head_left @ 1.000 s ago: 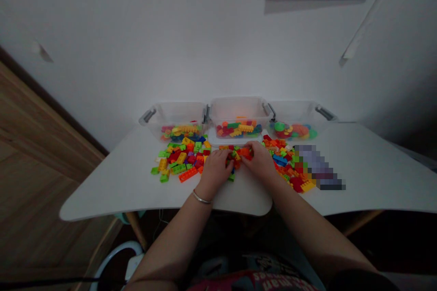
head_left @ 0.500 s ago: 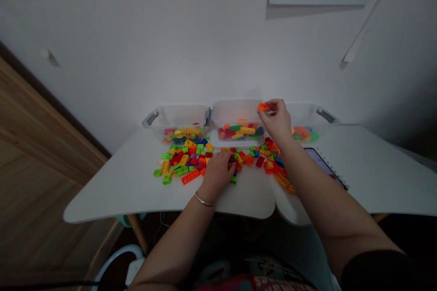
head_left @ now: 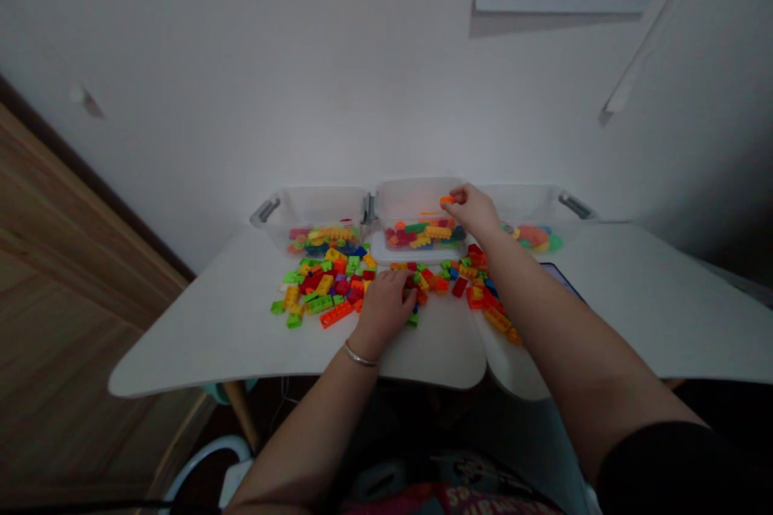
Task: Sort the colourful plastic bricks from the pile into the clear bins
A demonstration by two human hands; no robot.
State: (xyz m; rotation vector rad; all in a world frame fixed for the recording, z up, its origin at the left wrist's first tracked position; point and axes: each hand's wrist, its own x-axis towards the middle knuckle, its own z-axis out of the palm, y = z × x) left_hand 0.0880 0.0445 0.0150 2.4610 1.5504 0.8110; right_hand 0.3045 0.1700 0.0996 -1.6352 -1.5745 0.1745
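Observation:
My right hand [head_left: 474, 211] pinches a small orange building brick [head_left: 446, 200] between thumb and fingertips. It is held over the right part of the middle clear bin [head_left: 416, 191], above the bricks inside. My left hand [head_left: 390, 302] rests low on the table among loose building bricks [head_left: 320, 304], its fingers curled and the thumb near the index finger. Green and orange bricks lie against its fingertips; what is under the palm is hidden. More bricks [head_left: 477, 290] in red, orange, yellow and blue spread out below my right forearm.
A clear bin [head_left: 326, 197] with coloured pieces stands on the left, and another clear bin [head_left: 531, 201] on the right is partly behind my right hand. A phone-like device [head_left: 560, 277] lies by my right forearm. Behind the white table [head_left: 211, 330] rises a wall.
My right hand has moved left and slightly down with the orange brick, from the middle bin's right edge to over its inside. My left hand stays in place.

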